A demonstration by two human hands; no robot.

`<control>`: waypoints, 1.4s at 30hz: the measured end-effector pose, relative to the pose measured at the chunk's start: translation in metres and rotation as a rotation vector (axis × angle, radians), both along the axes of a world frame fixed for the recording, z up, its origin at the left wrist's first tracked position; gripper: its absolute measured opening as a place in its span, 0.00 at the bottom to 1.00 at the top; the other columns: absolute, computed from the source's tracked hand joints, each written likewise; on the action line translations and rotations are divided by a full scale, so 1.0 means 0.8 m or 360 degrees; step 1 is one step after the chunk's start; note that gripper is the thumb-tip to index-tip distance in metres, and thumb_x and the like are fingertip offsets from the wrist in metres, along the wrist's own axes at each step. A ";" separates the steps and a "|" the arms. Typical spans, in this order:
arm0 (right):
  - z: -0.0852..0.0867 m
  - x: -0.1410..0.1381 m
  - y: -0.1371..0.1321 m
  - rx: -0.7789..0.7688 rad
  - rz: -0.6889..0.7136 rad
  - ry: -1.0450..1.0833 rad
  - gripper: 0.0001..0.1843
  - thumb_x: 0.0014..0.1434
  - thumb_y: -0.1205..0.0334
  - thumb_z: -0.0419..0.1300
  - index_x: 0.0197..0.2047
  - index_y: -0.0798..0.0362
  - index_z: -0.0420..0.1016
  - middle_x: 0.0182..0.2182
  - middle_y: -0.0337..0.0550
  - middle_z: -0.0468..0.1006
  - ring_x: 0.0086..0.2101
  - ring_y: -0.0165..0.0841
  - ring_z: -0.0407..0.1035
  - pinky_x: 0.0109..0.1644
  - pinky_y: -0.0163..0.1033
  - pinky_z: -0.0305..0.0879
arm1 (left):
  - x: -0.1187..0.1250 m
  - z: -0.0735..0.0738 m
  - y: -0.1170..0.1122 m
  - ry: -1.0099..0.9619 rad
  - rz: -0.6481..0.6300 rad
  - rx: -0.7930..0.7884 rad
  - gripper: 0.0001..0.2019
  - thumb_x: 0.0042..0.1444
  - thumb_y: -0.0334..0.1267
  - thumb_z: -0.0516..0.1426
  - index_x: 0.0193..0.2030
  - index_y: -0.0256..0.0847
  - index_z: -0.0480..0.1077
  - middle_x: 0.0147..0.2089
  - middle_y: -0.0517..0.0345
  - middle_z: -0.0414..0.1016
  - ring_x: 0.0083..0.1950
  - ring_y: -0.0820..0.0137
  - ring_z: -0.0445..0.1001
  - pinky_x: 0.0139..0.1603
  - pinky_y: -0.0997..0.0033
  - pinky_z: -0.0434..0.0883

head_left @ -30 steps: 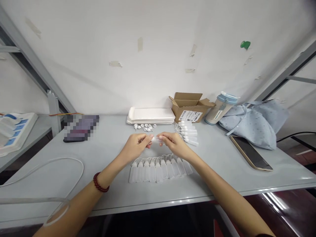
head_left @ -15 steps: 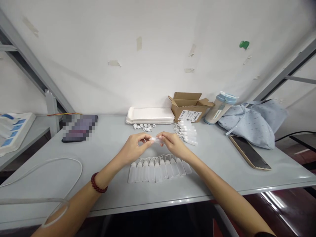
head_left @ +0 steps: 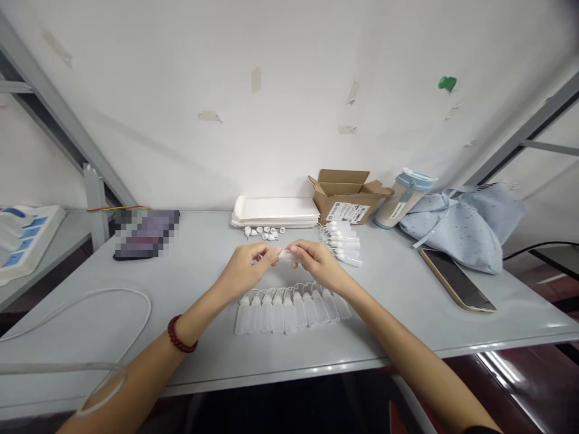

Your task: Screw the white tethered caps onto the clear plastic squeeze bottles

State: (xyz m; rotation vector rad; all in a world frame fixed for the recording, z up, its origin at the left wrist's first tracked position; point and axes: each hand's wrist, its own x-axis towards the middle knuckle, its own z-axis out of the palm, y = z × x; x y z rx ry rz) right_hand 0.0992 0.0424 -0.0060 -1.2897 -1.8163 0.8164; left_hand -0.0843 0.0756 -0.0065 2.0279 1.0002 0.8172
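Note:
Above the middle of the grey table [head_left: 203, 355], both my hands meet on one small translucent squeeze bottle [head_left: 286, 255]. My right hand [head_left: 316, 264] is closed round its body. My left hand [head_left: 246, 269] pinches the cap end of the same bottle. Just below my hands lies a row of several capped bottles [head_left: 289, 307], side by side. Further back on the right lies a group of several more bottles [head_left: 346, 242]. Small white loose caps [head_left: 265, 232] are scattered behind my hands.
A stack of white trays [head_left: 275, 211], an open cardboard box [head_left: 347, 196], a blue-lidded cup [head_left: 404, 196], a light blue bag [head_left: 461, 226] and a phone [head_left: 456, 278] lie at the back and right. Clear tubing [head_left: 90, 301] loops at left.
My hands stay together on the bottle; the fingers have shifted only slightly around its cap end.

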 end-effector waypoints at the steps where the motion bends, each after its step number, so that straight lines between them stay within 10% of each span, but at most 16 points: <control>1: 0.000 0.000 0.000 0.0020 -0.0005 -0.0012 0.18 0.65 0.55 0.47 0.32 0.56 0.70 0.22 0.37 0.69 0.21 0.26 0.57 0.28 0.33 0.54 | 0.000 -0.001 0.000 -0.0009 -0.0005 -0.0035 0.20 0.59 0.50 0.49 0.24 0.39 0.70 0.27 0.59 0.75 0.31 0.69 0.70 0.34 0.72 0.66; 14: -0.007 0.009 0.003 0.0263 -0.0050 -0.0095 0.13 0.60 0.55 0.55 0.42 0.55 0.73 0.23 0.37 0.69 0.23 0.28 0.60 0.29 0.34 0.57 | 0.007 0.000 0.000 -0.0388 0.0086 -0.0487 0.17 0.54 0.48 0.54 0.21 0.38 0.68 0.24 0.59 0.70 0.30 0.71 0.68 0.36 0.70 0.68; 32: -0.007 0.020 0.008 -0.0226 0.0009 0.0286 0.16 0.56 0.51 0.57 0.34 0.56 0.74 0.20 0.34 0.59 0.22 0.26 0.50 0.25 0.34 0.47 | 0.011 -0.008 -0.008 -0.0145 0.0117 -0.0028 0.09 0.54 0.42 0.55 0.33 0.40 0.72 0.34 0.59 0.75 0.37 0.68 0.71 0.38 0.70 0.66; 42: -0.008 0.037 0.019 0.0021 -0.0231 0.0255 0.16 0.57 0.51 0.55 0.35 0.56 0.74 0.22 0.37 0.65 0.22 0.27 0.56 0.26 0.35 0.53 | 0.004 -0.029 0.029 -0.0213 0.0172 0.0001 0.17 0.62 0.44 0.46 0.40 0.39 0.74 0.42 0.54 0.78 0.44 0.66 0.74 0.43 0.69 0.69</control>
